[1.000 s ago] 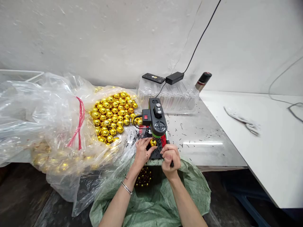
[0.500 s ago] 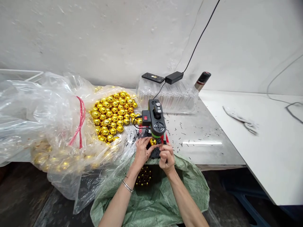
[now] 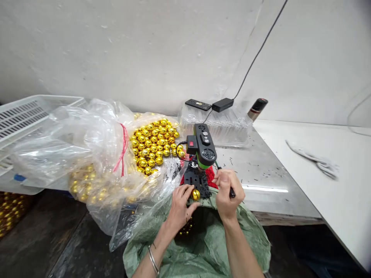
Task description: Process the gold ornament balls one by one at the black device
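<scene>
1. The gold ball [image 3: 195, 194] sits pinched in the fingertips of the left hand [image 3: 180, 203], at the front edge of the tabletop [image 3: 261, 170], touching the near end of the small machine's black base plate [image 3: 197, 180].
2. The tabletop is pale and glossy, speckled with short dark shavings, and runs back to the wall; a second white surface [image 3: 333, 193] adjoins it on the right.
3. A large clear plastic bag [image 3: 87, 154], tied with a red string [image 3: 121, 148], sprawls over the left part of the tabletop and hangs past its front edge, with a heap of gold balls [image 3: 153, 144] showing in its open mouth.
4. A green woven sack [image 3: 199, 247] hangs below the front edge, under both wrists, with more gold balls [image 3: 185, 229] dimly seen inside.
5. A white slotted crate [image 3: 26, 116] stands at the far left.
6. A clear ribbed tray [image 3: 217, 125] lies against the back edge, carrying a black power adapter [image 3: 222, 104] and a flat black remote [image 3: 198, 104]; a dark can [image 3: 256, 109] leans just to its right.
7. The small machine [image 3: 203, 146], black with a green band and a red switch, stands near the front edge.
8. The right hand [image 3: 227, 189] is closed round a thin black lever handle [image 3: 231, 192] at the machine's right side.
9. The left hand's fingers are curled loosely, holding only the ball; a bangle [image 3: 153, 259] circles that wrist.
</scene>
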Demonstrator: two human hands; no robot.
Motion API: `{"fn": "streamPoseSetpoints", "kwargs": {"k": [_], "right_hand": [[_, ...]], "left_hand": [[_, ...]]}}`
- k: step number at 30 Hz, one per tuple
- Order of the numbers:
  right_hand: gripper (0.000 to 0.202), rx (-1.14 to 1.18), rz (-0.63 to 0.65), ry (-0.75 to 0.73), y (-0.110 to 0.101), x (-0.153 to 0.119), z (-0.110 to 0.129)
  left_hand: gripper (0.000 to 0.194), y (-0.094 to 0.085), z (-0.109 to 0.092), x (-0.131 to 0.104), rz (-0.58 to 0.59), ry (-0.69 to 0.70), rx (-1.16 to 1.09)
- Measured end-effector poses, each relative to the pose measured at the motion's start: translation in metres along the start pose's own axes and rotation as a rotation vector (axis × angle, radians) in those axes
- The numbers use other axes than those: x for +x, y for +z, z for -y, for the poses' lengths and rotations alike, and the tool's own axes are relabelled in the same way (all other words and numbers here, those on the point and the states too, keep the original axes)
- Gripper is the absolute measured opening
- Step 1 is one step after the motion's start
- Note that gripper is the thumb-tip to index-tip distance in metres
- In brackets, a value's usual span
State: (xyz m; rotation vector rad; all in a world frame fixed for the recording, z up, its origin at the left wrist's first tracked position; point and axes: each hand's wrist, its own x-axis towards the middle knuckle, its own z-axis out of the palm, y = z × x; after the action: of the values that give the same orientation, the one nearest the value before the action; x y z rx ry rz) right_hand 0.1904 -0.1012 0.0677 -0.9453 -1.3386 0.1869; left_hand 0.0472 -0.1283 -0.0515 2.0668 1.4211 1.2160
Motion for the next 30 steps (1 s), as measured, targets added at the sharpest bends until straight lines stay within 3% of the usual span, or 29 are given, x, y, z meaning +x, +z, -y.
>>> {"fn": "streamPoseSetpoints", "kwargs": {"k": [3, 7, 11, 14, 17, 20, 25, 27, 30], "right_hand": [[0.030, 0.007, -0.023, 0.001, 0.002, -0.011, -0.010], [0.030, 0.009, -0.060, 0.014, 0.005, -0.019, -0.017], [0.031, -0.002, -0.067, 0.009, 0.005, -0.019, -0.017], [0.030, -0.004, -0.060, 0.005, 0.004, -0.019, -0.017], [0.030, -0.007, -0.057, 0.000, 0.004, -0.021, -0.018], [0.029, -0.006, -0.065, 0.001, 0.005, -0.023, -0.020], [0.029, 0.002, -0.057, -0.017, 0.006, -0.022, -0.018], [0.030, -0.008, -0.045, -0.045, 0.005, -0.020, -0.015], [0.030, -0.021, -0.031, -0.083, 0.004, -0.017, -0.012]], "left_hand": [[0.046, -0.022, 0.005, 0.015, -0.078, 0.010, 0.042], [0.034, -0.051, 0.036, 0.071, -0.282, -0.179, 0.186], [0.025, -0.062, 0.075, 0.108, -0.252, -0.298, 0.216], [0.015, -0.064, 0.084, 0.115, -0.253, -0.328, 0.136], [0.020, -0.069, 0.074, 0.114, -0.263, -0.399, -0.024], [0.039, -0.071, 0.054, 0.106, -0.185, -0.543, -0.387], [0.050, -0.052, 0.024, 0.078, -0.091, -0.702, -0.946], [0.052, -0.039, 0.016, 0.069, -0.075, -0.747, -1.014], [0.054, -0.018, 0.009, 0.064, -0.063, -0.735, -0.928]]}}
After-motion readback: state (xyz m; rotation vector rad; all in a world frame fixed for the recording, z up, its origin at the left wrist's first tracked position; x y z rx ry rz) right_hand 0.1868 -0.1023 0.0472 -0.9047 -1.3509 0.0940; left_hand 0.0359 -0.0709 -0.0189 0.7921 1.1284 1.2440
